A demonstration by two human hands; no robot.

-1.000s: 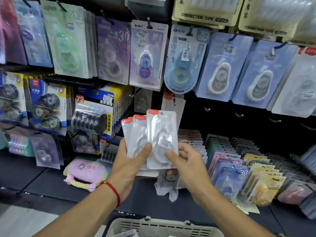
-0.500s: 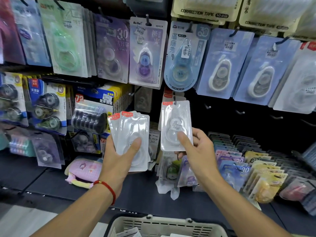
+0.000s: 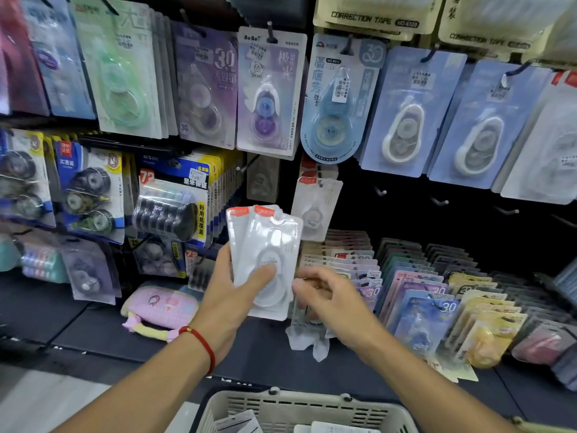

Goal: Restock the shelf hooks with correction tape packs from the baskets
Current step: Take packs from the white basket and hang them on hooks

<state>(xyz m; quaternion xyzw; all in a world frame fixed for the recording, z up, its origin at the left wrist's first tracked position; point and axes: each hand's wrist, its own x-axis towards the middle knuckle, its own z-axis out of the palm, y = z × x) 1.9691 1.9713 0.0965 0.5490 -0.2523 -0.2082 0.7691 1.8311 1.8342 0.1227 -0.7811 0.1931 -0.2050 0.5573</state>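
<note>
Correction tape packs (image 3: 265, 264), two or more white blister cards with red top tabs, are held fanned and upright in the left hand (image 3: 232, 295) at the centre of the frame, the thumb pressed across the front of the foremost card and the fingers curled behind. Their long axis runs bottom to top, tilted slightly to the right. The right hand (image 3: 327, 295) lies just beside the fan's lower right edge, fingers loosely curled and holding nothing; whether a fingertip touches the card cannot be told. It is the nearer hand for drawing off the next pack.

One matching pack (image 3: 315, 207) hangs on a hook above and to the right of the fan, in the dark middle row of the shelf; that is judged to be the target hook, so the next card would have to travel up and right from the fan. Bare hooks (image 3: 438, 201) are seen further right in the same row.

Along the upper row, readable print includes "BoBo" on a lilac card (image 3: 270, 92), "30" on a purple card (image 3: 206, 82), "NO.8814" on a round blue card (image 3: 338, 95), and "CORRECTION TAPE NO.8320" on a beige card (image 3: 374, 17). At mid left, a yellow-edged multipack (image 3: 175, 204) shows "72". Other packs stand filed in rows at the lower right. A beige basket (image 3: 306, 407) sits at the bottom edge, with packs inside.
</note>
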